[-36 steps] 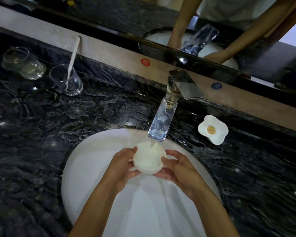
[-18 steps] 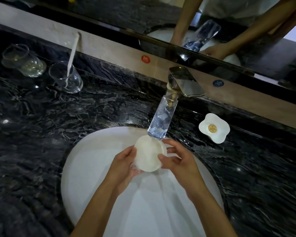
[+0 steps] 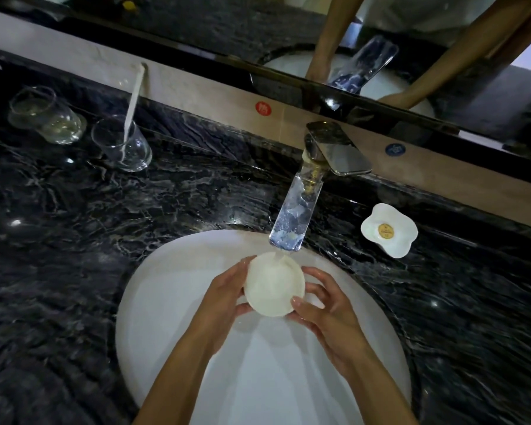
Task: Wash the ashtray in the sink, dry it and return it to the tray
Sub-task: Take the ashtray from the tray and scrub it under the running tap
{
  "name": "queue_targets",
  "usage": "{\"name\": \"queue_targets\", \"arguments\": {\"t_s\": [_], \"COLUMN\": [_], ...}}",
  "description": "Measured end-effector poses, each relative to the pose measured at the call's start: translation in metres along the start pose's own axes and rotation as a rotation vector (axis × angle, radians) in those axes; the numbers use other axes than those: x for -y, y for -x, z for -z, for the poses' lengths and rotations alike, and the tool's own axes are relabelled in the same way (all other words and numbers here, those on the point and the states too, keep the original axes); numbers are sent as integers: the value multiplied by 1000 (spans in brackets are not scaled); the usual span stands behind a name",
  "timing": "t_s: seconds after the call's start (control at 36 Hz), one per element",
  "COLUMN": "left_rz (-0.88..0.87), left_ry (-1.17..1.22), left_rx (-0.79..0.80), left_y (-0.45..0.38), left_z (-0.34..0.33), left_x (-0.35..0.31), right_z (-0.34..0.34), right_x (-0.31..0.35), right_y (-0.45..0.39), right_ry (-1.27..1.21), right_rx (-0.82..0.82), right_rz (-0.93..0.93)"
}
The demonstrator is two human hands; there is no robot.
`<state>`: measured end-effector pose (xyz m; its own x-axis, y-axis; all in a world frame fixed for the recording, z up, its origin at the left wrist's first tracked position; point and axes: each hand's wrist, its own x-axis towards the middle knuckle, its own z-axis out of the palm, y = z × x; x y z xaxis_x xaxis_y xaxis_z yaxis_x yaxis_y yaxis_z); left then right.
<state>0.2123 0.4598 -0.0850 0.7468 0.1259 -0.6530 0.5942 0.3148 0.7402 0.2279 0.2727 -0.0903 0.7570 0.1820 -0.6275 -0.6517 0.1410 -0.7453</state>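
Note:
The round white ashtray [image 3: 275, 285] is held tilted over the white sink basin [image 3: 166, 302], its smooth underside turned toward me, right under the mouth of the glass faucet spout [image 3: 295, 214]. Water runs from the spout onto its upper edge. My left hand [image 3: 224, 297] grips its left side. My right hand [image 3: 325, 308] holds the lower right rim with thumb and fingers. No tray is in view.
Black marble counter [image 3: 74, 225] surrounds the basin. Two clear glasses stand at the back left [image 3: 48, 116], one holding a white toothbrush [image 3: 121, 145]. A white flower-shaped dish [image 3: 388, 230] sits right of the faucet. The metal faucet handle [image 3: 339, 150] and a mirror lie behind.
The ashtray has been turned from bowl-up to its underside facing me and raised closer under the spout. Both hands shifted around its rim.

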Motion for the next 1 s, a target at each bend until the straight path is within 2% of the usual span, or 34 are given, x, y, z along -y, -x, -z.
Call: {"name": "queue_targets", "arguments": {"t_s": [0.11,0.28,0.36,0.56,0.64,0.78,0.89,1.0], "left_rz": [73,189,233,157,165,152,100,9], "left_ry": [92,227,223,210,221,197,105,7], "left_rx": [28,169,188,234,201,277,289,303], "left_y": [-1,-2,-6,-12,-14,-12,-16,-18], "left_z": [-5,-13,-18,-26,-23,-23,-24,-23], "left_x": [-4,-1,1,-5,-5,-5,-2,-2], "right_z": [-8,-18,-22,-21,-15,-9,-5,-3], "right_x": [0,5,4,-3,1,15,27,33], "right_y": [6,12,13,13,11,3,-6,-14], "right_ry": [214,261,329,490,395,321,301,222], "right_rx": [-81,-111,-133,-152,-91,4,113,211], "right_rz": [106,203,258,365,299,151,-22,-83]}}
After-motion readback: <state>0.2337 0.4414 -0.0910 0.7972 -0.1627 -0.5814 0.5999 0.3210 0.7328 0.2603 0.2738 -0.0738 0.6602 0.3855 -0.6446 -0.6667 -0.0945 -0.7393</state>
